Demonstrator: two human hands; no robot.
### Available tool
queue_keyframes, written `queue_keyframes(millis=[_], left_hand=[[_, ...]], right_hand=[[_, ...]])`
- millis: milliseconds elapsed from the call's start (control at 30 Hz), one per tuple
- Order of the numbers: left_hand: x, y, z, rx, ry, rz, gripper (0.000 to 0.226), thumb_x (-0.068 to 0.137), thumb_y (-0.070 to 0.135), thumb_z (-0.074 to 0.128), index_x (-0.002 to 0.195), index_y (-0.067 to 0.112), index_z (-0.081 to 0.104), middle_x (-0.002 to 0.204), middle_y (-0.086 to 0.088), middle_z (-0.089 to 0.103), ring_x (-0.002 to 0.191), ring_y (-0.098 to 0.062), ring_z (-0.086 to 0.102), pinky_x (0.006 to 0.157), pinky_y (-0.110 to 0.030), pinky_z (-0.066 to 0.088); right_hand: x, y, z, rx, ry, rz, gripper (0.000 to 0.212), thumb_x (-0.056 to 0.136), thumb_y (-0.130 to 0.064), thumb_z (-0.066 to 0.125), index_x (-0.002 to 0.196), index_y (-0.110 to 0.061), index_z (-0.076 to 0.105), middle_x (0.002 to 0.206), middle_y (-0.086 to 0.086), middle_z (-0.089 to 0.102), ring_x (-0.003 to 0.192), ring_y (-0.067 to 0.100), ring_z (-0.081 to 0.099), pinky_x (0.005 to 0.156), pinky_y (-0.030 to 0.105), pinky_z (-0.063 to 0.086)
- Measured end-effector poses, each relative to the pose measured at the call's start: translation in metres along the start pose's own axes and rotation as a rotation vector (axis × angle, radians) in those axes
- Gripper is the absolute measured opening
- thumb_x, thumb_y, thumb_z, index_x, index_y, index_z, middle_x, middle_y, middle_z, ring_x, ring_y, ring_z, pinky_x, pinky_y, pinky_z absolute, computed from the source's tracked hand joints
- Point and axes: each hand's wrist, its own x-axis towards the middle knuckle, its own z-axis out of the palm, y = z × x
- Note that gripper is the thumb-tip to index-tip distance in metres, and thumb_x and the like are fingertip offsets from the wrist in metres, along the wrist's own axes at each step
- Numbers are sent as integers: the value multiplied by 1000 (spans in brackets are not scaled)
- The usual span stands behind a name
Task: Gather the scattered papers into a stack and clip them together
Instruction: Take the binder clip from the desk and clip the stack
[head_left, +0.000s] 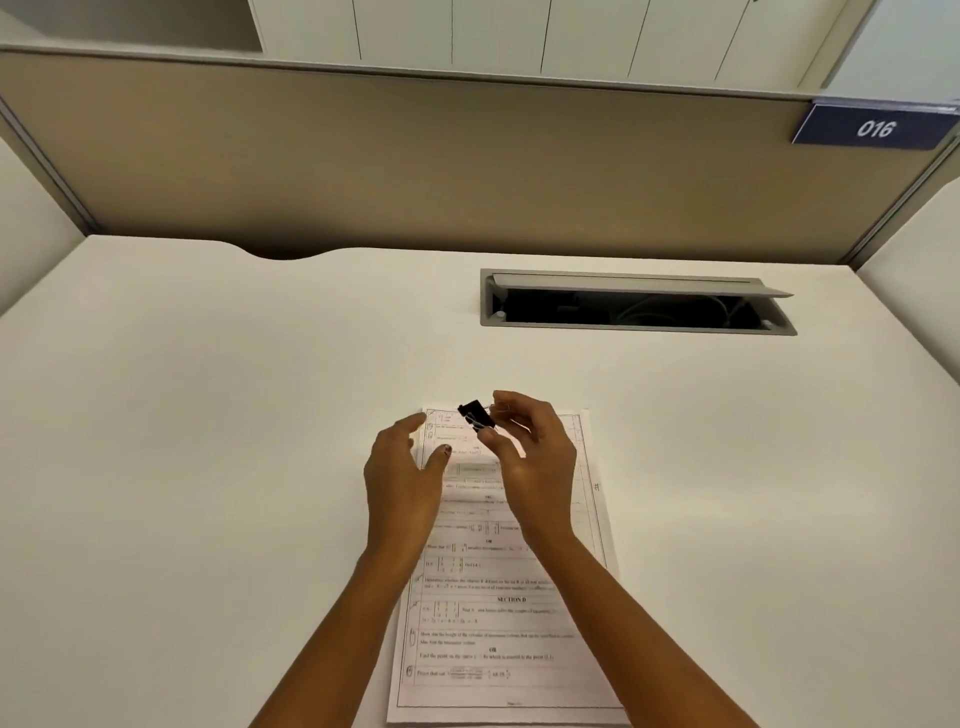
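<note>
black clip (475, 414), white printed papers (498, 623)

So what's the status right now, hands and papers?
Right hand pinching binder clip, above papers. Left hand open, empty. Papers stacked, unclipped. Nothing in the way.

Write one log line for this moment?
papers: stacked | binder clip: in right hand, unclipped | left hand: open at stack's left edge

A stack of printed papers (511, 613) lies on the white worktop (208, 467), near its front edge and a little right of centre. The right hand (535, 457) holds a black binder clip (475, 414) by its wire handles over the stack's far left corner. The left hand (402, 480) hovers spread just beside that corner. Toward the worktop's back right sits a grey cable hatch (636, 302), its lid raised.
</note>
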Motion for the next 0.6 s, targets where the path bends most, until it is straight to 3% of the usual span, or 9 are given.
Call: queue_keyframes(millis=[133, 267, 400, 600], left_hand=[[11, -2, 10, 186, -98, -52, 81, 84, 13, 68, 148, 13, 18, 149, -12, 28, 136, -28, 31, 106, -34, 32], [13, -5, 19, 229, -143, -65, 95, 82, 12, 70, 150, 11, 4, 149, -16, 25, 136, -31, 28, 106, -33, 28], [16, -7, 23, 255, -163, -64, 101, 80, 15, 72, 150, 12, -1, 144, -16, 32, 133, -31, 29, 105, -34, 29], [21, -8, 25, 258, -78, -18, 89, 83, 10, 67, 150, 14, 9, 131, -14, 50, 124, -29, 45, 94, -31, 38]], right_hand=[[4, 19, 9, -147, 29, -142, 40, 76, 0, 73, 113, -11, 61, 107, -4, 61, 101, 4, 61, 91, 18, 50], [4, 30, 9, -189, -3, -200, 41, 76, 2, 71, 112, -12, 60, 107, -2, 60, 102, 4, 59, 90, 17, 48], [3, 37, 9, -210, -8, -224, 41, 76, 3, 71, 112, -11, 61, 107, -1, 60, 102, 4, 60, 89, 17, 48], [2, 43, 9, -270, -31, -281, 41, 75, 5, 71, 113, -8, 61, 104, 2, 60, 100, 5, 59, 88, 11, 44]])
